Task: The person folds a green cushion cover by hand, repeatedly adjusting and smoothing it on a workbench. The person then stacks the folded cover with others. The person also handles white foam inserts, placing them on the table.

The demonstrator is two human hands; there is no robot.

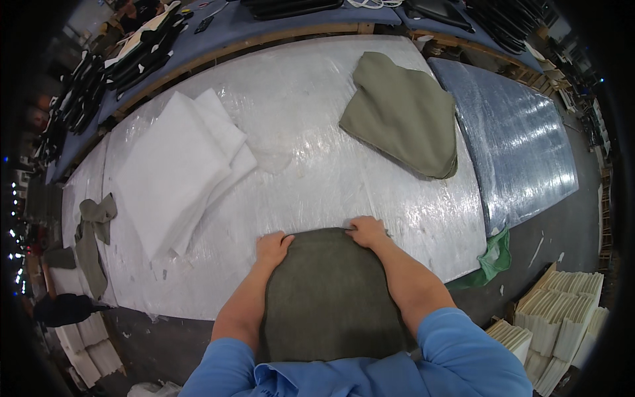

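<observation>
Olive pieces [90, 261] are lying at the left edge of the surface [317, 99] beside white padding [175, 159], and light olive cloth [403, 116] is resting by its far right corner. At the near edge, the left hand [272, 249] and right hand [368, 233] are pinching the top of the dark olive cloth [331, 291], which is reaching back between the forearms [243, 298]. Two hands are holding one cloth; one padding stack is lying nearby.

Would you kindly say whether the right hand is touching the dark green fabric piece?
Touching. The head view shows the right hand gripping the far edge of the dark green fabric piece, no gap visible.
</observation>
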